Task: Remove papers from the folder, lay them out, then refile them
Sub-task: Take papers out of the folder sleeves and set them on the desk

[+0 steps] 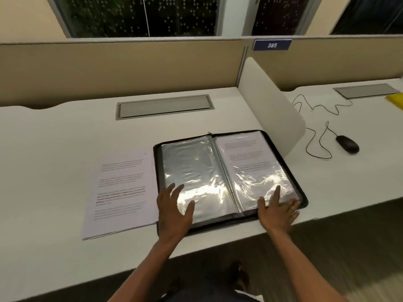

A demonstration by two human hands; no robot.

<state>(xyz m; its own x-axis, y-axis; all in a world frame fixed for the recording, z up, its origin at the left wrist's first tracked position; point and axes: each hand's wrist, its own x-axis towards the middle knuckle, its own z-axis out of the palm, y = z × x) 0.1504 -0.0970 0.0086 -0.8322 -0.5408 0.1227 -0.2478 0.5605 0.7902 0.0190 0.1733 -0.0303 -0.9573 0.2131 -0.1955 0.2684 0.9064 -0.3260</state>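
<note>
- The folder (229,177) lies open flat on the desk (65,138), near its front edge, spine running away from the person; this exposes both plastic sleeves at once for access.
- The left sleeve (192,171) appears empty; the right sleeve (255,168) holds a printed sheet. In my judgement, removal is partly done.
- A stack of papers (122,192) lies just beside the folder's left edge, its right margin touching or slipping under the cover; which, I cannot tell. Placement keeps it within reach.
- The left hand (174,208) rests flat on the lower part of the left sleeve, fingers straight and spread, gripping nothing; likely steadying the folder.
- The right hand (278,209) lies open on the lower corner of the right sleeve, fingers extended, holding nothing.
- Both forearms reach forward from below, wrists low.
</note>
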